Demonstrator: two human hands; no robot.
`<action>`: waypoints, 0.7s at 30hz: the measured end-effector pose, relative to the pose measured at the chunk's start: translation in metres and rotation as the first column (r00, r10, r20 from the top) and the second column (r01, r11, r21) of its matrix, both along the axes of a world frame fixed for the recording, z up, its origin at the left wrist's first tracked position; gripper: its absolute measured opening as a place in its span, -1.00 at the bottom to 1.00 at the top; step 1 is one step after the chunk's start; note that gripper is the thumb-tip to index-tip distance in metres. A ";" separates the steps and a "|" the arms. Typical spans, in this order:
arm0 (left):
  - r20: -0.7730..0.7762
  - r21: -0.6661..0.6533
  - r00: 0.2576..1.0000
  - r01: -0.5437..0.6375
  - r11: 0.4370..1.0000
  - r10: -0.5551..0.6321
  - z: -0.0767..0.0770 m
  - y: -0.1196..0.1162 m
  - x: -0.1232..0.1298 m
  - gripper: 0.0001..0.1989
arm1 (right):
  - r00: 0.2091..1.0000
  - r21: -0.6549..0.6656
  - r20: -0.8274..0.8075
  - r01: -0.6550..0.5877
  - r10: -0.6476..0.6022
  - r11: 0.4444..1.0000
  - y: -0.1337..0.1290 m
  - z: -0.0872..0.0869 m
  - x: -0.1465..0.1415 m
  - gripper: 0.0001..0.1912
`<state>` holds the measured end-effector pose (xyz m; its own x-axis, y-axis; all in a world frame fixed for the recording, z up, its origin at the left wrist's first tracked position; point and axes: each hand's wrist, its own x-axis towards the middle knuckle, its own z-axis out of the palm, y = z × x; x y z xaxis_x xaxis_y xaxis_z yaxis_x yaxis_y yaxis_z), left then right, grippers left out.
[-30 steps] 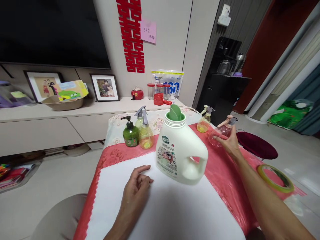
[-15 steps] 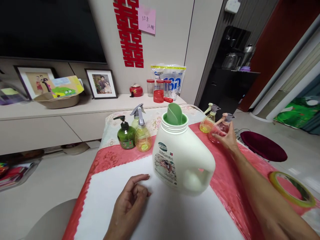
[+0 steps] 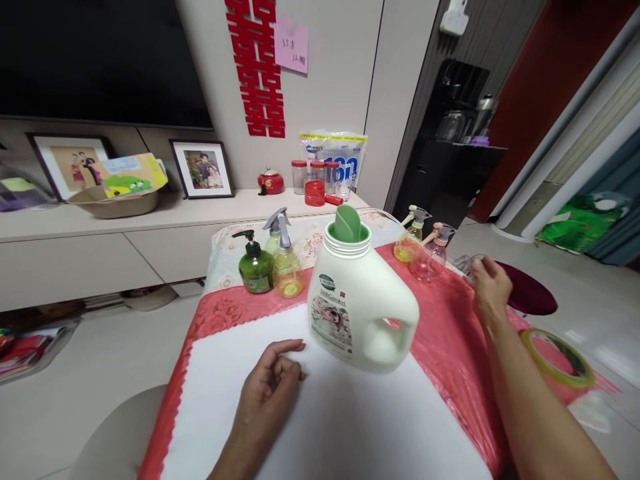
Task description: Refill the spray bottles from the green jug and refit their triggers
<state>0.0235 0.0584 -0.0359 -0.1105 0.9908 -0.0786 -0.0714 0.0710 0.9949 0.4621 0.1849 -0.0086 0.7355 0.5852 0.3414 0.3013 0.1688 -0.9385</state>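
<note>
A white detergent jug (image 3: 360,303) stands upright on the white sheet, its mouth uncapped and showing a green pour spout (image 3: 347,225). To the left of it my left hand (image 3: 273,387) rests loosely curled over the sheet, holding nothing, thumb and index finger apart. My right hand (image 3: 491,290) is at the table's right edge with its fingers drawn together, by a clear object (image 3: 464,263) that is too unclear to name. Nearest to that hand is the pink spray bottle (image 3: 429,260), standing apart from it beside a yellow spray bottle (image 3: 411,241).
A green pump bottle (image 3: 257,272) and yellow spray bottle (image 3: 289,275) stand left of the jug, another sprayer (image 3: 273,233) behind them. A tape roll (image 3: 557,360) lies at the right. Red-lidded jars (image 3: 299,179) stand on the back cabinet (image 3: 200,215).
My right hand has let go of the pink spray bottle and moved right, its fingers now drawn together. The bottle stays standing. My left hand keeps its curled pose.
</note>
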 end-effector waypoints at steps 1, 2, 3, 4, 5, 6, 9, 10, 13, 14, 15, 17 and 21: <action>-0.012 0.003 1.000 0.000 1.000 0.000 0.000 0.000 0.000 -0.61 | 0.998 0.056 -0.060 0.022 -0.019 0.998 -0.008 0.009 -0.002 -0.20; -0.026 0.008 1.000 0.001 1.000 -0.001 0.001 0.001 -0.001 -0.63 | 0.994 0.109 -0.112 0.032 -0.020 0.993 -0.017 0.020 -0.006 -0.26; -0.041 0.010 0.999 0.012 1.000 -0.012 0.002 0.001 -0.002 -0.64 | 0.989 0.163 -0.146 0.030 -0.007 0.986 -0.027 0.031 -0.012 -0.30; -0.055 0.009 0.998 0.031 0.999 -0.030 0.002 0.002 -0.003 -0.64 | 0.986 0.211 -0.165 0.015 0.021 0.977 -0.037 0.043 -0.020 -0.32; -0.067 0.006 0.996 0.053 0.999 -0.052 0.003 0.002 -0.004 -0.64 | 0.984 0.254 -0.171 -0.011 0.056 0.967 -0.047 0.054 -0.030 -0.32; -0.078 0.001 0.994 0.075 0.997 -0.075 0.004 0.003 -0.006 -0.64 | 0.982 0.291 -0.167 -0.039 0.091 0.956 -0.056 0.063 -0.040 -0.32; -0.095 0.002 0.991 0.090 0.996 -0.089 0.003 0.004 -0.009 -0.64 | 0.980 0.378 -0.128 -0.097 0.156 0.921 -0.076 0.074 -0.077 -0.35; -0.097 0.006 0.992 0.076 0.997 -0.075 0.002 0.004 -0.009 -0.64 | 0.977 0.384 -0.120 -0.120 0.178 0.915 -0.079 0.072 -0.088 -0.35; -0.089 0.019 0.996 0.022 1.000 -0.020 0.000 0.003 -0.008 -0.64 | 0.956 0.345 -0.141 -0.195 0.256 0.918 -0.081 0.051 -0.116 -0.35; -0.078 0.024 0.997 0.005 1.000 -0.003 0.000 0.002 -0.008 -0.65 | 0.946 0.322 -0.160 -0.219 0.281 0.921 -0.080 0.043 -0.122 -0.34; -0.063 0.036 0.998 -0.008 0.999 0.010 0.001 0.000 -0.007 -0.66 | 0.935 0.296 -0.182 -0.243 0.304 0.924 -0.080 0.035 -0.127 -0.33; -0.040 0.037 0.999 0.003 0.999 -0.002 0.008 -0.002 -0.008 -0.67 | 0.913 0.249 -0.222 -0.285 0.341 0.926 -0.077 0.023 -0.132 -0.32; -0.065 0.025 0.996 0.057 0.998 -0.056 0.034 -0.006 -0.014 -0.68 | 0.882 0.202 -0.311 -0.303 0.354 0.931 -0.071 0.015 -0.127 -0.35</action>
